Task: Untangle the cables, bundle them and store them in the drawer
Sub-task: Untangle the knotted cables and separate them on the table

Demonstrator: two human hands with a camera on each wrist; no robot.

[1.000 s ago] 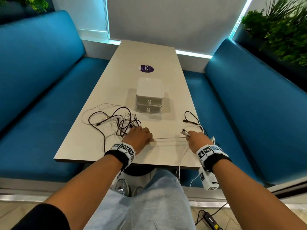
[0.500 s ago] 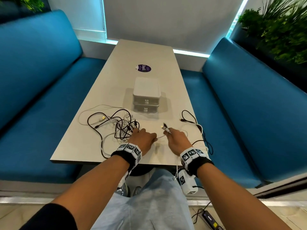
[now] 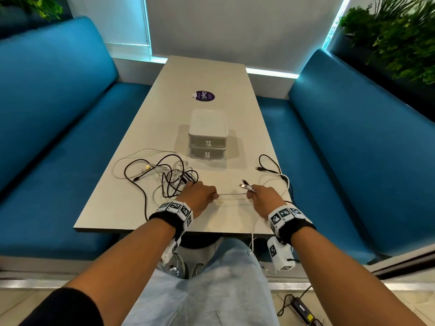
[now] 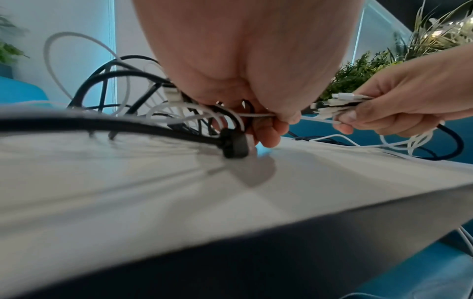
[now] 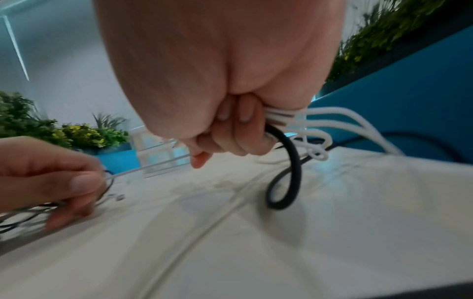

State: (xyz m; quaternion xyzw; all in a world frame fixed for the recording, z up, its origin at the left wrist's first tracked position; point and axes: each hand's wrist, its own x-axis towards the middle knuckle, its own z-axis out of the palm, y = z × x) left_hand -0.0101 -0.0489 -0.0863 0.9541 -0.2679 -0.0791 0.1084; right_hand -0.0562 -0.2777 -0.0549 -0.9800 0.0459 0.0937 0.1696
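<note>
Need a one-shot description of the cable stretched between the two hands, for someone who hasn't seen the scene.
On the long pale table between the blue benches, look at the near edge, in front of the white two-drawer box. The thin white cable runs taut and straight from left hand to right hand; every other cable lies slack in loops.

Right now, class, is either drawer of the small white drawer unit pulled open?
No. In the head view both drawers of the drawer unit sit flush, their small knobs in line.
</note>
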